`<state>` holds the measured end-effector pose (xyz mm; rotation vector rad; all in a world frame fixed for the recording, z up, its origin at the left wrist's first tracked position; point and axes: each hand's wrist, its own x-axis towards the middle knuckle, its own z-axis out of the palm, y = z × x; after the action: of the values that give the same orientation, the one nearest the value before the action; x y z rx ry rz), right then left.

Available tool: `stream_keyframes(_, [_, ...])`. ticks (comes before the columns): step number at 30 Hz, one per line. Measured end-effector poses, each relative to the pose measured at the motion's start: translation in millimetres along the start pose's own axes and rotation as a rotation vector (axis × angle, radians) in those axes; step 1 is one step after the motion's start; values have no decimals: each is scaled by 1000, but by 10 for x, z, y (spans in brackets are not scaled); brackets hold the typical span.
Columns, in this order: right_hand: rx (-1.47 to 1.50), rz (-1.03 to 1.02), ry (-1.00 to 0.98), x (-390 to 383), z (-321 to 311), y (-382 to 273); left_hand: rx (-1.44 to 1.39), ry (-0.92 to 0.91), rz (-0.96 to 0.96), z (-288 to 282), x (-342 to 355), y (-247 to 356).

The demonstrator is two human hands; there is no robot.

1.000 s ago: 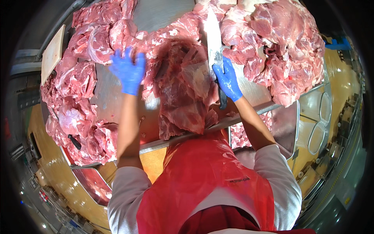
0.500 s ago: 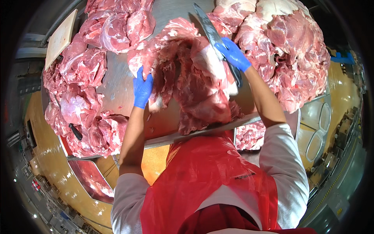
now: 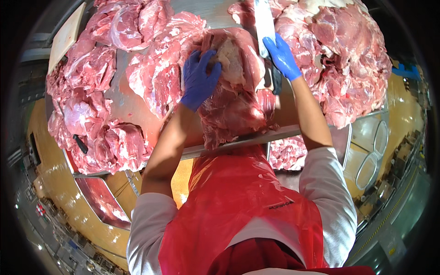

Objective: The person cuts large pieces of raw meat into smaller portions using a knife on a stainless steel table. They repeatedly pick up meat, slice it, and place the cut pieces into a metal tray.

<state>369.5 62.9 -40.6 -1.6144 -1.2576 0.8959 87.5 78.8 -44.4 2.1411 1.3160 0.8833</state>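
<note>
A large cut of raw meat (image 3: pixel 238 105), dark red with pale fat, lies in front of me near the steel table's front edge. On its left part rests my left hand (image 3: pixel 199 80) in a blue glove, fingers spread apart. A paler flap of meat (image 3: pixel 158 68) is folded out to the left of that hand. My right hand (image 3: pixel 283 57), also gloved in blue, is closed on a wide-bladed knife (image 3: pixel 264 23) at the cut's right side. Its blade points away from me, and the black handle shows below the hand.
Heaped meat (image 3: pixel 353 59) covers the table's right side, and more pieces (image 3: pixel 87 114) line the left. A black handle (image 3: pixel 80 143) sticks out among the left pieces. A white board (image 3: pixel 66 36) stands far left. Below the table are a metal tray (image 3: pixel 101 201) and a bin of meat (image 3: pixel 288 152).
My left hand has moved right from the left flap onto the middle of the cut. The flap now lies spread farther left. The knife has turned more upright in my right hand.
</note>
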Motion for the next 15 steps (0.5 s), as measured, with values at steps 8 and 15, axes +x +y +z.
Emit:
stream_keyframes(8, [-49, -17, 103, -899, 348, 153, 113, 224, -367, -904, -730, -1016])
stream_keyframes(15, [-212, -203, 300, -932, 788, 133, 138, 310, -298, -574, -488, -1136])
